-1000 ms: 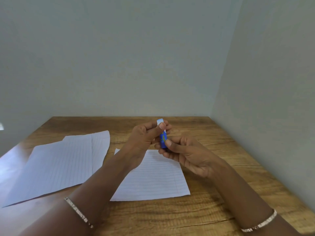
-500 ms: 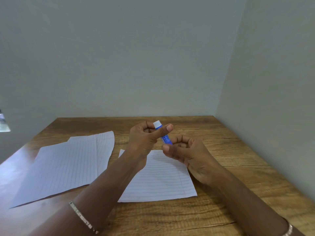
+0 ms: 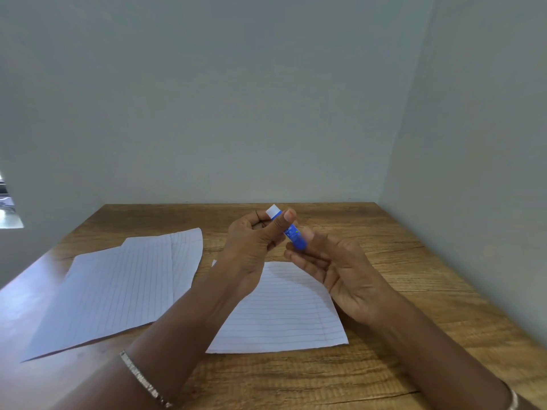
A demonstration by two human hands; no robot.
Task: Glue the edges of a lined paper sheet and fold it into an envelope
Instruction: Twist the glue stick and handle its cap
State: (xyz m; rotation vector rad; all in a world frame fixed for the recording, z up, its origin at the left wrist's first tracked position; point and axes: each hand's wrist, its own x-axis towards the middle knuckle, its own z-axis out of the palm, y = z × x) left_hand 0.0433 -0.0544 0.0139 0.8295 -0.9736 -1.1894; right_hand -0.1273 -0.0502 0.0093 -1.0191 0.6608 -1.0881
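A blue glue stick with a white end hangs tilted above the table. My left hand grips its upper part, thumb across the barrel near the white end. My right hand holds the lower blue end with thumb and fingertips, palm turned up. Under both hands a lined paper sheet lies flat on the wooden table; my left forearm covers its left part.
Several more lined sheets lie overlapped on the left of the table. Grey walls close the table off at the back and on the right. Each wrist has a thin bracelet.
The glue stick has tilted from nearly upright to slanting, its white end to the left. My right hand has opened out, palm more upward, and moved slightly right.
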